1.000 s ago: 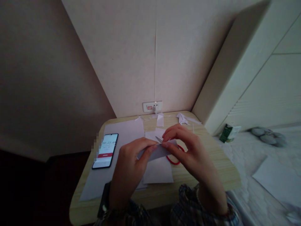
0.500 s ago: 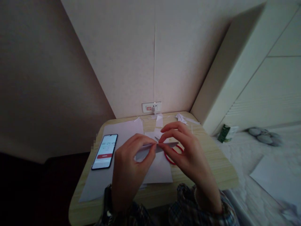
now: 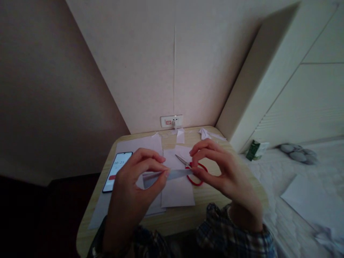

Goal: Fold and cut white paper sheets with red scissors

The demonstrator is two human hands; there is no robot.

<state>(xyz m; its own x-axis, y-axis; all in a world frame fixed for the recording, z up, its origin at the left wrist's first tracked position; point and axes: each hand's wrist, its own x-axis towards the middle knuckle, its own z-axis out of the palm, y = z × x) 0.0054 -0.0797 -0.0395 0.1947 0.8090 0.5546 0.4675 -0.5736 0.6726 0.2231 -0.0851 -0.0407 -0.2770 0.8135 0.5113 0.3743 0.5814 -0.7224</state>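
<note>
A narrow folded piece of paper [image 3: 178,174] is stretched between my two hands above the table. My left hand [image 3: 139,179] pinches it with thumb and fingertips, and part of the paper shows behind that thumb. At the other end, my right hand [image 3: 215,166] has its thumb and index finger closed on the paper's right tip. Just beyond the paper lie scissors [image 3: 197,182] with red handles, their blades pointing up and left. White sheets [image 3: 178,197] lie on the table beneath my hands.
A phone [image 3: 118,166] showing a timer lies at the left on a large white sheet [image 3: 98,213]. Paper scraps [image 3: 180,136] and a folded paper piece [image 3: 204,133] sit along the table's back edge, below a wall socket [image 3: 171,121]. At the right is a bed [image 3: 268,179] with a green-and-white box [image 3: 256,149].
My hands have moved apart, the left one leftward and the right one slightly rightward, with the paper now spanning the gap. More of the scissors shows, and my left hand covers part of the phone.
</note>
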